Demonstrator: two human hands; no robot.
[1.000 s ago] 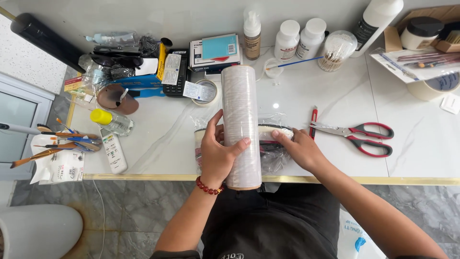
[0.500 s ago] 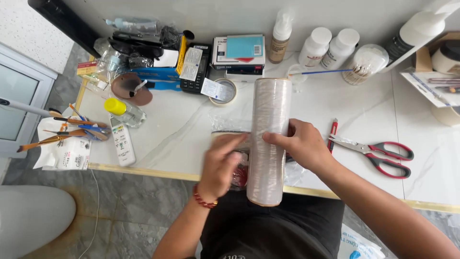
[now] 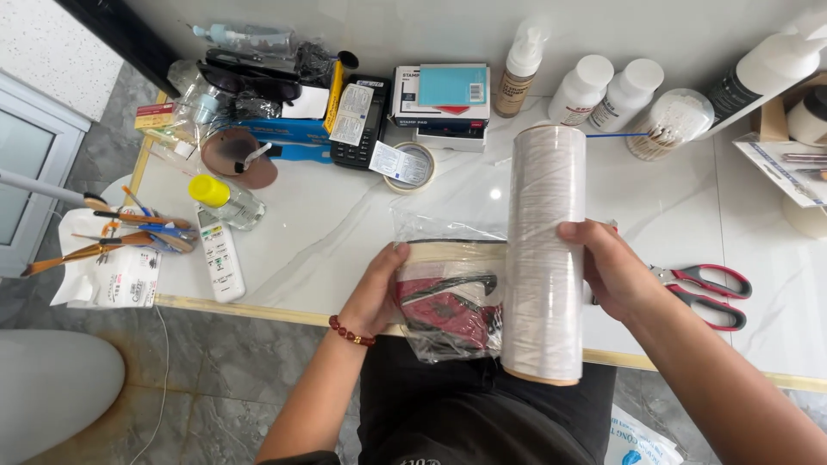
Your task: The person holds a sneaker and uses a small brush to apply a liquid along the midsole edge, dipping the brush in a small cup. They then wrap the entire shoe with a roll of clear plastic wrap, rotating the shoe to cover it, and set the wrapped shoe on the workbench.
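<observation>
**Wrapping a bagged parcel in stretch film**

At the near table edge (image 3: 258, 303), the bagged red parcel (image 3: 448, 312) is steadied by the left hand (image 3: 379, 291), fingers closed on its end. The film roll (image 3: 543, 258) is clasped by the right hand (image 3: 613, 269). Judged mid-wrap; film tension seems needed next. Farther off lie the scissors (image 3: 708, 294).

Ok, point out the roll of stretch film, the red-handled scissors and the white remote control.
roll of stretch film (image 3: 544, 215), head view, upper half of its side.
red-handled scissors (image 3: 722, 297), head view, on the handle loops.
white remote control (image 3: 220, 258), head view, middle of its body.
</observation>
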